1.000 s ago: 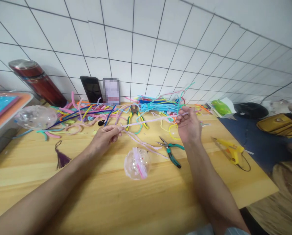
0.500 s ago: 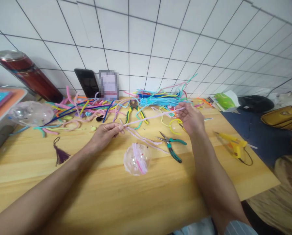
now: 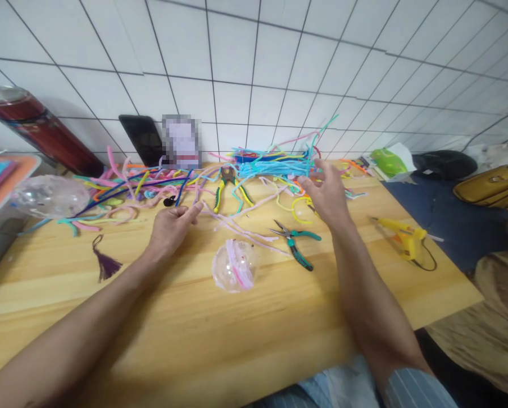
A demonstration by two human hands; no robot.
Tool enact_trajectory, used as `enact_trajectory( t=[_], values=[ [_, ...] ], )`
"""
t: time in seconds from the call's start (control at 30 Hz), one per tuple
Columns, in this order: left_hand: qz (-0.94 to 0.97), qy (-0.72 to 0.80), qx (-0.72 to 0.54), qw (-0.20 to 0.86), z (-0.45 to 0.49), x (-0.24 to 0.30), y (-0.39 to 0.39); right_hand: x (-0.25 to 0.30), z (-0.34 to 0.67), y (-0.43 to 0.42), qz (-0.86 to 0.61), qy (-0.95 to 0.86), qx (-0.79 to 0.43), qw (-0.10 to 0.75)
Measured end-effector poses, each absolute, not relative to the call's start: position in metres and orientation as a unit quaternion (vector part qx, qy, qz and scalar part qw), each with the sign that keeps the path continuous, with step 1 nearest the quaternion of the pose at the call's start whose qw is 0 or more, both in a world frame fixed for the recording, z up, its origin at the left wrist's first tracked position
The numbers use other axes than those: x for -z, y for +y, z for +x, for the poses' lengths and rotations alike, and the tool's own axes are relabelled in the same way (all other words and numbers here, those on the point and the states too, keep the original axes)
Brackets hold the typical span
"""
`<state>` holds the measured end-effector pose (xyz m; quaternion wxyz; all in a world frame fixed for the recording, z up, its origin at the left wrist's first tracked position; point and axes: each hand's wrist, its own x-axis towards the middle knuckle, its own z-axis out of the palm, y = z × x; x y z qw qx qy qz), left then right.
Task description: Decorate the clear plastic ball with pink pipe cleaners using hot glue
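Okay, got the left hand (image 3: 173,228) thumb-up just beside the ends of pale pink strips (image 3: 252,233) on the wooden surface (image 3: 194,340), toward its back edge; can't tell about any pinch on them. Got the right hand (image 3: 325,195) with thumb and fingertips well apart, near a blue bundle (image 3: 275,168) along that edge. Spotting a pink-banded clear ball (image 3: 236,266) nearer the front edge, green-handled pliers (image 3: 292,242) just beside the strips, and a yellow glue gun (image 3: 407,241) by the right edge.
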<state>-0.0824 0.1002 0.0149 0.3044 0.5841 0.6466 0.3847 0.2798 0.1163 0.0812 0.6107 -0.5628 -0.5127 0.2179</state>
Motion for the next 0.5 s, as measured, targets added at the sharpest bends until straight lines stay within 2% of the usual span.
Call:
enact_trajectory(
  t=[0.13,0.3,0.4,0.5],
  values=[
    [0.631,0.620,-0.352,0.308,-0.080,-0.040,0.092,-0.092,0.251,0.067,-0.510,-0.653,-0.277,0.487],
    [0.725,0.536,-0.230,0.368,-0.066,-0.063,0.063,-0.061,0.218,0.008,-0.494,-0.710,-0.352,0.357],
    [0.733,0.508,-0.179,0.415,-0.062,-0.066,0.041,-0.040,0.211,-0.004,-0.500,-0.712,-0.369,0.327],
    [0.697,0.498,-0.150,0.494,-0.062,-0.062,0.021,-0.029,0.208,-0.008,-0.492,-0.706,-0.384,0.336]
  ],
)
